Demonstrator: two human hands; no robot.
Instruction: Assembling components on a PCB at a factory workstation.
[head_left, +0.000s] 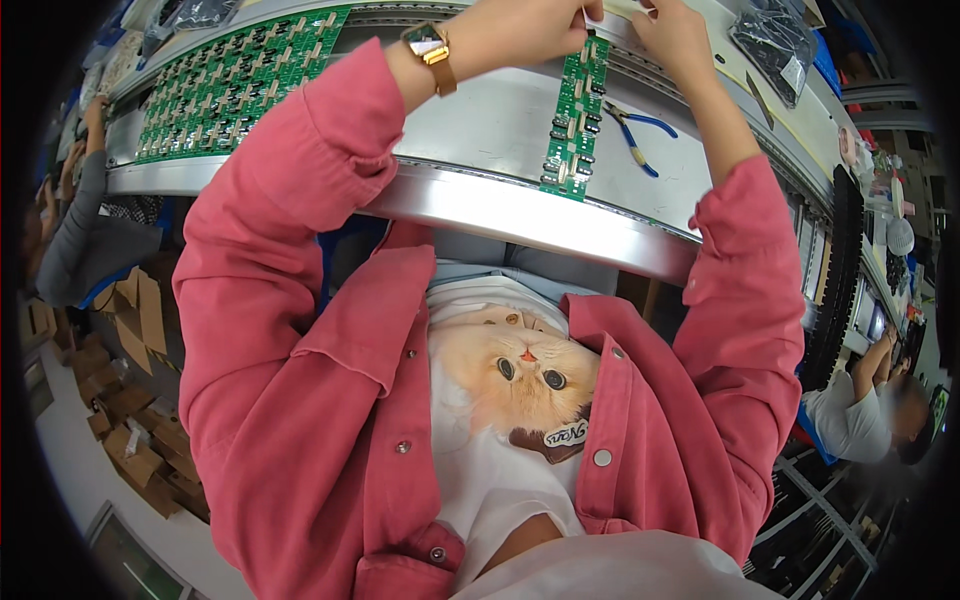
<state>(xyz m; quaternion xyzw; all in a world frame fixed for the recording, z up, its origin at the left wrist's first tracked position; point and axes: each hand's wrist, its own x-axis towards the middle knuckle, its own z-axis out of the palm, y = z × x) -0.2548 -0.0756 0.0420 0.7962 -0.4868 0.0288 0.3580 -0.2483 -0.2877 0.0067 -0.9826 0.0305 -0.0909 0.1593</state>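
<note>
A narrow strip of green circuit boards [578,125] lies across the metal conveyor, pointing away from me. My left hand [540,28] is at its far end, fingers pinched together at the picture's top edge. To the right, my right hand [672,35] is closed in a pinch, a little apart from the left. What sits between the fingertips of either hand is too small and cut off to make out. A pair of pliers [637,140] with blue handles rests on the metal surface just right of the strip, below my right hand.
A large panel of green circuit boards [235,85] lies on the conveyor to the left. At the right are a thin pointed tool [760,100] and a plastic bag of dark parts [775,50]. The conveyor's metal rail [500,205] runs before me. Co-workers sit at both sides.
</note>
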